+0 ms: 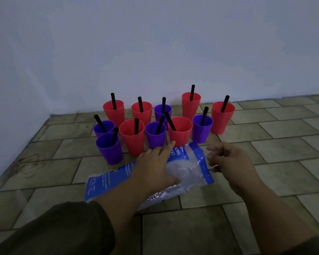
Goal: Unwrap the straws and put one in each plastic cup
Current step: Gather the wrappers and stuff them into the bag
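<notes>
Several red and purple plastic cups stand in a cluster on the tiled floor by the wall, such as a red cup (180,134) and a purple cup (110,150). Each visible cup has a black straw (170,122) standing in it. In front of them lies a blue and clear plastic bag (193,162) with crumpled clear film inside. My left hand (153,164) lies on top of the bag with its fingers straight, pointing at the cups. My right hand (230,162) hovers just right of the bag, fingers curled, pinching what looks like a thin clear wrapper (211,157).
A pale wall (155,52) runs right behind the cups and a second wall closes the left side. Beige floor tiles (284,144) stretch to the right and toward me. My sleeved forearms cross the lower part of the view.
</notes>
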